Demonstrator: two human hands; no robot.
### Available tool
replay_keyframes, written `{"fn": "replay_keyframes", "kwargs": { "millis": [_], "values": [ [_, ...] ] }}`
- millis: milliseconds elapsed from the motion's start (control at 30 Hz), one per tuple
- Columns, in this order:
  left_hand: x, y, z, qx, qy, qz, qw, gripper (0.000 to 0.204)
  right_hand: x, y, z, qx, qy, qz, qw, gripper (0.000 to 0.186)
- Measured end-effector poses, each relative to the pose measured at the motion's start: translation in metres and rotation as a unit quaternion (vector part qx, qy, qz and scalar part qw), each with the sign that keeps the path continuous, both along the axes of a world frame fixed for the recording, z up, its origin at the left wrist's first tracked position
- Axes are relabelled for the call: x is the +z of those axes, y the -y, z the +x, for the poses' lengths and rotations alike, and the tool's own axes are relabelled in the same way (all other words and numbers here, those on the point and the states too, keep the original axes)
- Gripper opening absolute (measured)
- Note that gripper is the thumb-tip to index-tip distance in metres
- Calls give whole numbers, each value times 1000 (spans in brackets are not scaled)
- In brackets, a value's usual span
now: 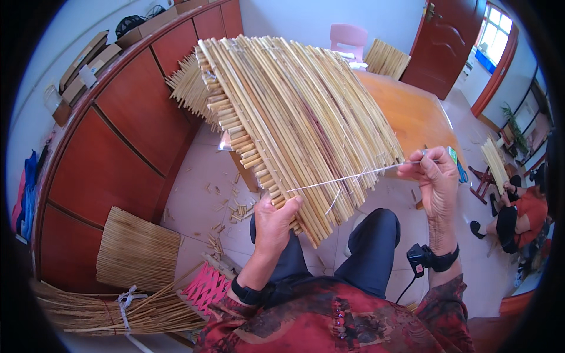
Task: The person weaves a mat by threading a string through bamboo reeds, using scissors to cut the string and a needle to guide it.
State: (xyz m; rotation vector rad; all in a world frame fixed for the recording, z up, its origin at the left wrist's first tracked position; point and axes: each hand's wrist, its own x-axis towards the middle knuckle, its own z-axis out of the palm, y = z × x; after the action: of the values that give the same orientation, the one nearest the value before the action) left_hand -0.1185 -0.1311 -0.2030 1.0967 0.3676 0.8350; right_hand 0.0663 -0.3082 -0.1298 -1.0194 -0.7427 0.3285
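Note:
A mat of pale reed stalks [312, 129], bound side by side with stitching, slopes up in front of me and lies partly over the table. My left hand [271, 226] is closed on its near left corner, thumb on top by the stalk ends. Those ends are stacked thickly along the left edge. From a spot near that thumb, a white thread [347, 178] runs tight across the stalks to the right. My right hand [438, 179] is raised beyond the mat's right edge, pinching the thread's far end. Whether a needle is in those fingers is too small to tell.
The orange wooden table [412, 112] stands ahead. Red cabinets [129, 112] line the left. A finished-looking mat [138, 250] leans there above a tied reed bundle [118, 309]. Cut reed bits [238, 212] litter the floor. Another person [527, 212] sits far right, holding a mat.

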Motion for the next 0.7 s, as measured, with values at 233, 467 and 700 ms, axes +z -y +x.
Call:
{"fn": "replay_keyframes", "kwargs": {
  "millis": [233, 467, 700],
  "values": [
    [40, 13, -34, 22, -61, 122, 990, 19, 26, -18, -15, 119, -61, 136, 982, 12],
    [63, 22, -46, 57, -96, 269, 957, 23, 10, -34, -50, 42, 163, -77, 983, 14],
    [106, 32, -49, 63, -143, 400, 903, 28, 12, -44, -62, -125, 305, -18, 944, 8]
  ]
}}
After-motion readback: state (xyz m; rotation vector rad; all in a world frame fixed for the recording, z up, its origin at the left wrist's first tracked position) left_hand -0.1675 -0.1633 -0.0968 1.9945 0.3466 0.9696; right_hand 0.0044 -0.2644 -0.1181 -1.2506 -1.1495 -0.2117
